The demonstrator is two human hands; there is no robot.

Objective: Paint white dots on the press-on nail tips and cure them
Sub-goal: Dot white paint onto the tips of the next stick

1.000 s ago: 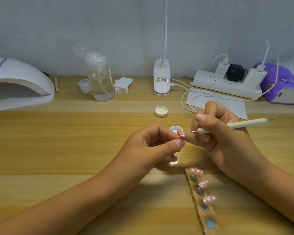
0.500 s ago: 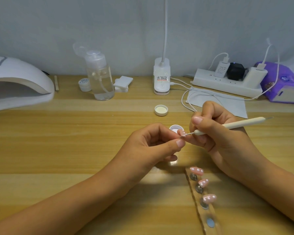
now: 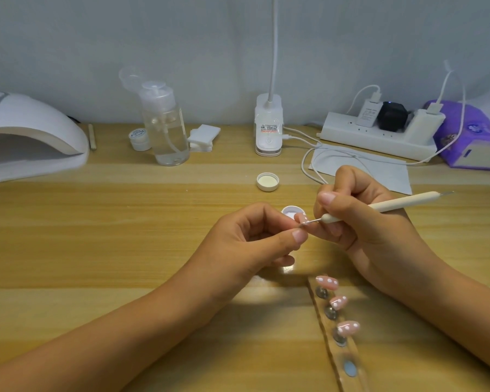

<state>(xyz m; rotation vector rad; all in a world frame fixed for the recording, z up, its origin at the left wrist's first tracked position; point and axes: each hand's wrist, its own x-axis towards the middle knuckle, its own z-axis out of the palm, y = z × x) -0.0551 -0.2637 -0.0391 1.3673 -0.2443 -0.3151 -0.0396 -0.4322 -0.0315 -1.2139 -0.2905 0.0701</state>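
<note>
While the left hand [image 3: 246, 239] pinches 1 nail tip [image 3: 302, 219], the right hand [image 3: 359, 222] grips the dotting pen [image 3: 385, 206], apparently mid-dot; next needs paint from the pot [image 3: 290, 211].

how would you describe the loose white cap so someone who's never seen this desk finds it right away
Find the white lamp base at the back middle of the wooden table. In front of it, toward the person, a small round white cap lies alone, hollow side up. Unlike the white paint pot half hidden by the left hand, nothing covers or touches it.
</note>
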